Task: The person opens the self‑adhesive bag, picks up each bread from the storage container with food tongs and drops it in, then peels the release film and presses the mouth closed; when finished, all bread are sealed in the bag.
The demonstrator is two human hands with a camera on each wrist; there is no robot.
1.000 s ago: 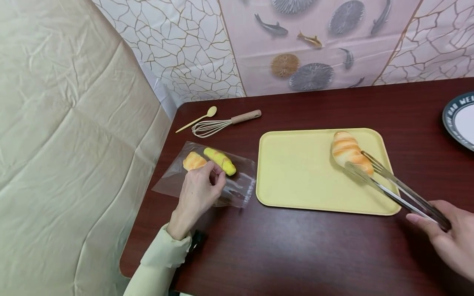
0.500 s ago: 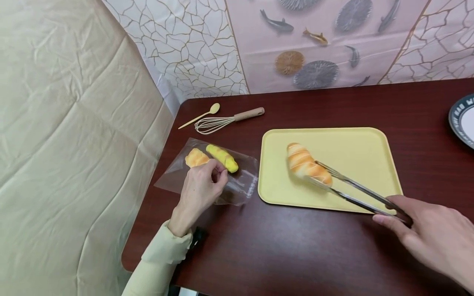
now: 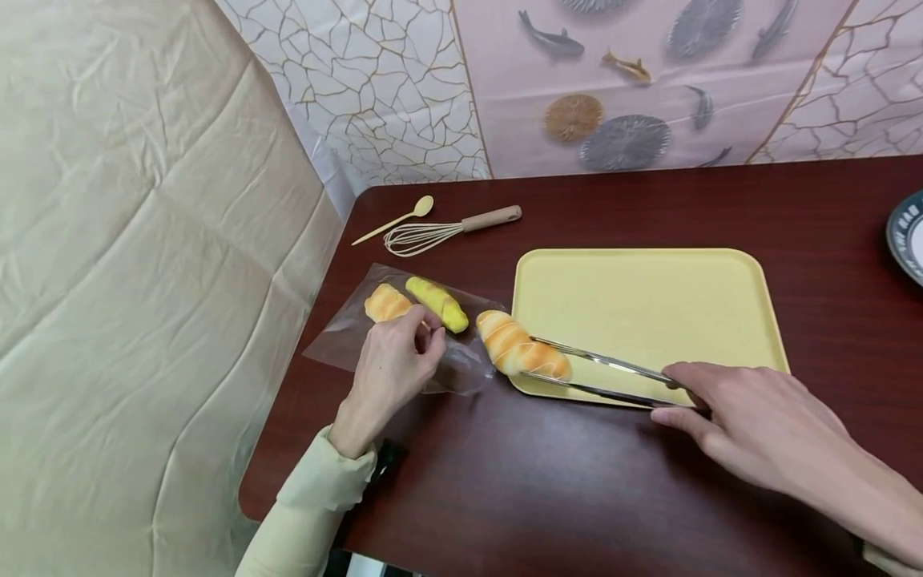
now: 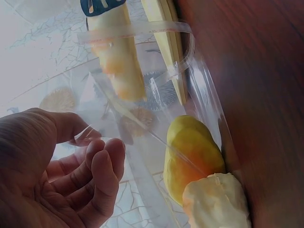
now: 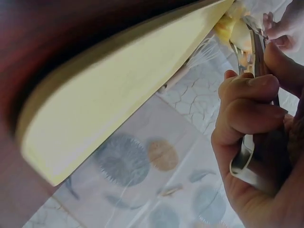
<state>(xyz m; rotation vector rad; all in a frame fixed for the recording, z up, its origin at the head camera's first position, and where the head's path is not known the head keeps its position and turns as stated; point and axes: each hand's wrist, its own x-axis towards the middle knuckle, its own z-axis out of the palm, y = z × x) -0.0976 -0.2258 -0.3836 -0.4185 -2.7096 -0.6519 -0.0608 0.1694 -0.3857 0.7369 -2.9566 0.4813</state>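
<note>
My left hand [image 3: 392, 353] pinches the film of a clear plastic bag [image 3: 335, 340], raising its mouth in the left wrist view. Inside lie a yellow bread roll [image 3: 438, 304] and a smaller orange-and-cream bread [image 3: 384, 303], partly hidden by the hand. My right hand [image 3: 750, 417] grips metal tongs [image 3: 620, 365], fingers wrapped round them in the right wrist view. Between the tongs' tips is a striped, golden-brown bread roll [image 3: 513, 340], held over the left edge of the yellow tray [image 3: 649, 296]. Its far end overlaps the bag's mouth in the head view.
Behind the bag lie a whisk [image 3: 454, 228] with a wooden handle and a small yellow spoon [image 3: 404, 216]. A dark-rimmed plate [image 3: 904, 240] stands at the far right. A beige padded cover [image 3: 144, 280] rises along the table's left side.
My right hand has moved left with the tongs, carrying the striped bread roll from the tray's right part to its left edge beside the bag. My left hand stays at the bag.
</note>
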